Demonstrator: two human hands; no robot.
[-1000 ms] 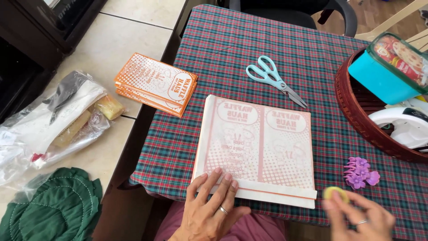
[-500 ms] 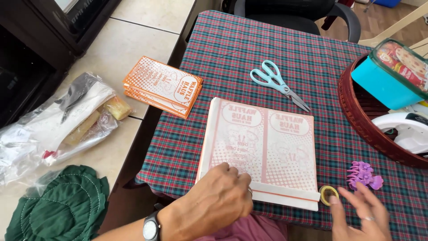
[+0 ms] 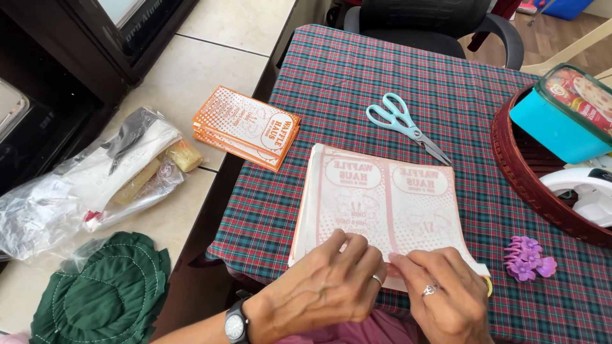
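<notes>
While both hands sit at the near edge of the stack of pale printed paper sheets (image 3: 382,204), head view shows the work is separating the top sheet. Stack lies flat on the red-green plaid tablecloth-covered table (image 3: 395,83), near edge hanging slightly over the table's front.

Left hand (image 3: 331,290): palm down, fingers spread on the stack's near-left corner, grip not closed on anything, just pressing flat. Wristwatch on that wrist, ring on one finger.

Right hand (image 3: 443,293): fingers curled down on the near edge, ringed too. Fingertips look drawn together at the paper edge, but I can't tell whether a sheet is actually pinched; the edge is hidden under the knuckles. A yellow ring-shaped object (image 3: 488,285) peeks out just beside this hand.

Judgement on doing the step well: keep the left palm as the anchor so the stack doesn't slide off the table edge; right fingertips should fan the corner and lift one sheet only. Thin paper, so pull low and slow to avoid creasing.

Around: teal-handled scissors (image 3: 408,127) beyond the stack, apart from it. Orange printed paper bundle (image 3: 247,127) at the table's left edge. Purple plastic hair claw (image 3: 528,258) right of the hands. Dark red woven basket (image 3: 529,185) at far right, holding a teal lidded tub (image 3: 561,124).
</notes>
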